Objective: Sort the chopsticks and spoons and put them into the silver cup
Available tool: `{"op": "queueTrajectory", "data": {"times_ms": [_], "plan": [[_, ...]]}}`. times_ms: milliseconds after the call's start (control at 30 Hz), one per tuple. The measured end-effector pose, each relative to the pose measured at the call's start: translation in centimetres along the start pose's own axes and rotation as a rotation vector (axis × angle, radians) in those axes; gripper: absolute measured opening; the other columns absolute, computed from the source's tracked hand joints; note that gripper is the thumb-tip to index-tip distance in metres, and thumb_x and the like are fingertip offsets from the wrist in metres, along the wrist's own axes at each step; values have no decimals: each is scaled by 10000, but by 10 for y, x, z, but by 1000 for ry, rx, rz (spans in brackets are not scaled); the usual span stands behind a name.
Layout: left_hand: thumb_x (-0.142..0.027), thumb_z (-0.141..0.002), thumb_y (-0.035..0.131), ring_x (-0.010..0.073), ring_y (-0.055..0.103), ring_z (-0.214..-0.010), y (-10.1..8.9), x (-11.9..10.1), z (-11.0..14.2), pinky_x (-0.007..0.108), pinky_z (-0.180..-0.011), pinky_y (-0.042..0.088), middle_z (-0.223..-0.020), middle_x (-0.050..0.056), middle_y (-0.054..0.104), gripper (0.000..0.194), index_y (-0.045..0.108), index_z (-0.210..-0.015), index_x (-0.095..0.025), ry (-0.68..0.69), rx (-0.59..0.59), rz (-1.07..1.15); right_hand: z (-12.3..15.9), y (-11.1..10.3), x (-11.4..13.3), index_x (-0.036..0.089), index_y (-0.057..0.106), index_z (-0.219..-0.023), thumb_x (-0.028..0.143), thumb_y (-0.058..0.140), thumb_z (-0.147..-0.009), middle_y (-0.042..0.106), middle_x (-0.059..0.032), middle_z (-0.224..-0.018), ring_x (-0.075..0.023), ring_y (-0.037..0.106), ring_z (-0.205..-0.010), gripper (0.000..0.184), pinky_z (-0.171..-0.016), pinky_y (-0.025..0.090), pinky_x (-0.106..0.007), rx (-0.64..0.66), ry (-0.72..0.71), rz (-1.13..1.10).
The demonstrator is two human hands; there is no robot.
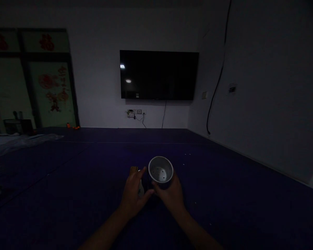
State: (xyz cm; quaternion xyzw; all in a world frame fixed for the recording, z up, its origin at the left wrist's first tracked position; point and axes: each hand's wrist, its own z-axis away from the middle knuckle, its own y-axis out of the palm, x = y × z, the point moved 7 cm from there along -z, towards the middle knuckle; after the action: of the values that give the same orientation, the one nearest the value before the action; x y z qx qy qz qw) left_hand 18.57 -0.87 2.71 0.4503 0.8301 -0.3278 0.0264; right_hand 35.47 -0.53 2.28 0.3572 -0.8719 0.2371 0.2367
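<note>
A round metal cup (161, 169) with small holes in its bottom tilts its open mouth toward me. My right hand (170, 192) is closed around its lower right side, thumb at the front. Just left of it, my left hand (134, 191) curves its thumb and forefinger about a dark object with a white patch (141, 189); its shape is mostly hidden, and its other fingers do not show. Behind the left hand, the ends of several thin brown sticks (133, 169) stick out.
A dark blue floor covering (94, 194) spreads around my hands, with small pale specks at right. Clear plastic sheeting (28, 141) lies at far left. Small orange things (76, 127) sit by the door (50, 90). A television (159, 75) hangs above sockets (139, 111); a black cable (216, 88) runs down the right wall.
</note>
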Motion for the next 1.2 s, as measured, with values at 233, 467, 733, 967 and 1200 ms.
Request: {"op": "queueTrajectory", "data": {"times_ms": [233, 467, 733, 967, 1200], "plan": [[-369, -922, 328, 214, 569, -1037, -14, 30, -4, 407, -905, 425, -1111, 72, 649, 364, 599, -1118, -228, -220, -106, -127, -10, -17, -53, 160, 418, -1266, 441, 685, -650, 585, -144, -1180, -292, 559, -1081, 727, -896, 439, -400, -146, 291, 34], [-290, -859, 411, 229, 591, -922, -28, 78, -4, 349, -783, 425, -920, 70, 683, 265, 661, -870, -202, -475, -16, -458, -8, -14, -87, 169, 425, -1263, 423, 691, -608, 602, -140, -1173, -309, 587, -1051, 751, -833, 459, -382, -91, 403, 66], [-324, -836, 487, 195, 617, -892, -15, 100, 4, 281, -728, 383, -897, 47, 708, 227, 679, -818, -204, -636, 183, -492, -5, -7, -88, 160, 416, -1276, 381, 688, -594, 623, -145, -1149, -312, 609, -1026, 767, -806, 473, -386, -7, 415, 97], [-335, -846, 475, 189, 621, -878, -12, 97, 4, 274, -692, 356, -900, 51, 709, 244, 674, -807, -199, -644, 238, -501, -5, -8, -89, 170, 420, -1271, 414, 683, -605, 624, -144, -1144, -316, 612, -1021, 756, -788, 481, -391, -8, 390, 136], [-338, -836, 486, 186, 623, -903, -11, 102, 6, 267, -698, 360, -915, 43, 716, 231, 679, -807, -214, -688, 268, -488, -3, -4, -97, 175, 345, -1344, 409, 680, -623, 591, -144, -1200, -306, 585, -1076, 828, -854, 462, -398, -39, 338, 94]]}}
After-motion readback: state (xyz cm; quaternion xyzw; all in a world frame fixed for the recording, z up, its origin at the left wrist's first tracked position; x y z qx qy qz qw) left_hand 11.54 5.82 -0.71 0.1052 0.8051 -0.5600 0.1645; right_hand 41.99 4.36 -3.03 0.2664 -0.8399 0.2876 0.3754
